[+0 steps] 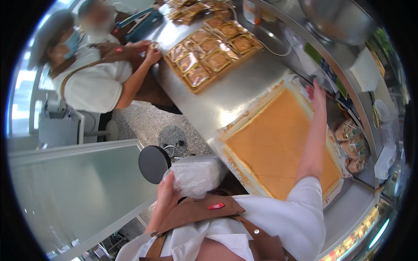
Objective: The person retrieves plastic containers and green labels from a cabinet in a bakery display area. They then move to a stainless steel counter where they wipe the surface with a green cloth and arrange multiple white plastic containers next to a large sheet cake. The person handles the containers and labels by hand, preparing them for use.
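My left hand (168, 191) holds a white block-shaped package (197, 174) in crinkled clear plastic against the front of my apron. My right arm stretches across a large flat sheet cake (267, 140), golden on top and lying on paper, with faint lines crossing its surface. At the far side of the cake, my right hand (316, 91) is by some clear plastic bags (323, 78) under the shelf. One finger points forward and the others look curled. Whether it grips a bag cannot be made out.
On the steel table (209, 107), a tray (196, 89) holds several wrapped pastries in gold cups. Two co-workers stand at left, one with hands (152, 52) at the table's edge. A metal shelf (352, 78) overhangs the right side. Bagged baked goods (352, 143) sit beneath it. A round stool (153, 164) stands near me.
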Demonstrator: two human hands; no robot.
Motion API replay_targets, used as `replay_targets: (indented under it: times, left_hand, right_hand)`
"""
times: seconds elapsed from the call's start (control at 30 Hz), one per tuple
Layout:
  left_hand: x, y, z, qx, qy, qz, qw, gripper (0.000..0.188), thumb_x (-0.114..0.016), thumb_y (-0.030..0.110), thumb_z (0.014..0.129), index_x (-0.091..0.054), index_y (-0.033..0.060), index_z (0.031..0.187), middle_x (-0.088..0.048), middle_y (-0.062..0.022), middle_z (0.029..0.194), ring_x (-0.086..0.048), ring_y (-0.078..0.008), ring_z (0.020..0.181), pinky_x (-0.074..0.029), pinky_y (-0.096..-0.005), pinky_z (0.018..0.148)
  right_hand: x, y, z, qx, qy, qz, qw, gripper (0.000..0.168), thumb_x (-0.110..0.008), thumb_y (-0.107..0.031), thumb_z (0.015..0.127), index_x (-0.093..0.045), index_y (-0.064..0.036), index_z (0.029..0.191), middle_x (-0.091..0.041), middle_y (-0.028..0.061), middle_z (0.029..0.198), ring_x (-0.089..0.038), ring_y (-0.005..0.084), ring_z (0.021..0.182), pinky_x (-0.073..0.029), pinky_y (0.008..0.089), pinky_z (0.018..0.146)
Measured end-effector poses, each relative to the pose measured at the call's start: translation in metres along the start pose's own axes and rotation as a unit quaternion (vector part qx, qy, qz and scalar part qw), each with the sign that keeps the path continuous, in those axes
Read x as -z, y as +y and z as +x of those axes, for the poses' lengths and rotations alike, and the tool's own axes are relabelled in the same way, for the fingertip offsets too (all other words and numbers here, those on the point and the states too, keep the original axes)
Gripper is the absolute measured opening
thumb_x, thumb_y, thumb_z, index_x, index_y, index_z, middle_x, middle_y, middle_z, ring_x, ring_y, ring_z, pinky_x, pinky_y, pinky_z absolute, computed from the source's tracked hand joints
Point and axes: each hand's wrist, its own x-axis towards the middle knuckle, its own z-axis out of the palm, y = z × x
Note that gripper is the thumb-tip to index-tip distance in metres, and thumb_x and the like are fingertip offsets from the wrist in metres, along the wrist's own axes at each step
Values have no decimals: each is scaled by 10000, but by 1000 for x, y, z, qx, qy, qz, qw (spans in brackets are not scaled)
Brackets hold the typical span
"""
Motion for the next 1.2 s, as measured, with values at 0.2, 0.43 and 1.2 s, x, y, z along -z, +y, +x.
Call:
replay_targets:
  times: [0.2, 0.43, 1.2]
  left_hand:
    - [17, 8, 23, 37, -69, 17, 997, 279, -533, 235, 933, -560, 7, 1091, -619, -81, 1021, -591, -178, 913, -477, -340, 806]
    - [18, 9, 50, 155, -215, 93, 960, 256, -517, 327, 935, -572, 76, 936, -550, -7, 775, -468, -106, 651, -381, -263, 594]
    - [27, -140, -83, 184, -514, 369, 752, 264, -521, 347, 901, -571, 111, 795, -463, 33, 694, -352, -60, 611, -282, -237, 546]
  right_hand:
    - [-19, 65, -145, 101, 77, -17, 992, 477, -623, -323, 878, -402, -57, 1207, -600, 62, 891, -593, 116, 697, -410, 236, 530]
    - [-68, 126, -416, 70, -106, -37, 991, 234, -583, -164, 897, -543, -60, 1103, -580, 12, 924, -548, 109, 800, -446, 253, 729]
    - [-106, 256, -744, 122, 323, 121, 931, 179, -532, -134, 930, -595, 12, 849, -640, 76, 782, -534, 95, 637, -429, 230, 596]
